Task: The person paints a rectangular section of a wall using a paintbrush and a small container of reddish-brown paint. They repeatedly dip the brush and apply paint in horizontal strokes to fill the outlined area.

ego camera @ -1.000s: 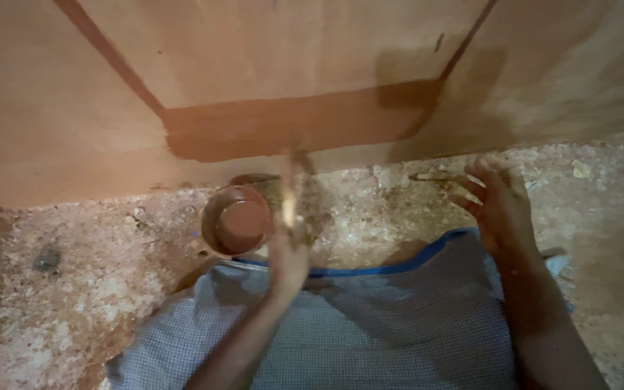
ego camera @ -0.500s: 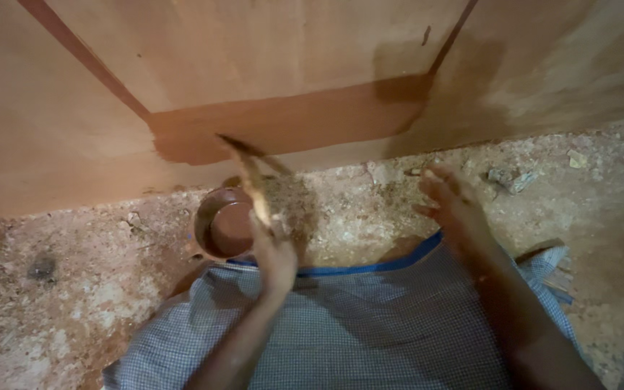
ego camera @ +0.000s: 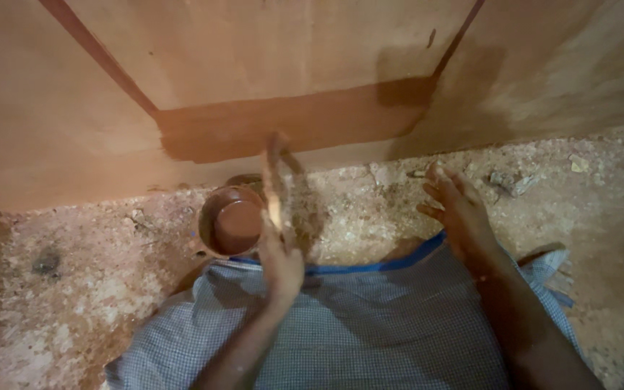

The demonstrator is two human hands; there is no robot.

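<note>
Brush (ego camera: 276, 180) motion-blurred, bristles perhaps unreadable; bowl (ego camera: 231, 220) rim partly hidden; forearms cut off below.

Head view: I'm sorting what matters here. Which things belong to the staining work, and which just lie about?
In use:
left hand
brush
bowl of brown stain
wooden panel, partly stained

Lying about:
sawdust on the floor
wood chips
right hand, empty, open

Sawdust-strewn floor (ego camera: 370, 209); plywood panels (ego camera: 269, 50) upright behind, warm light.
</note>
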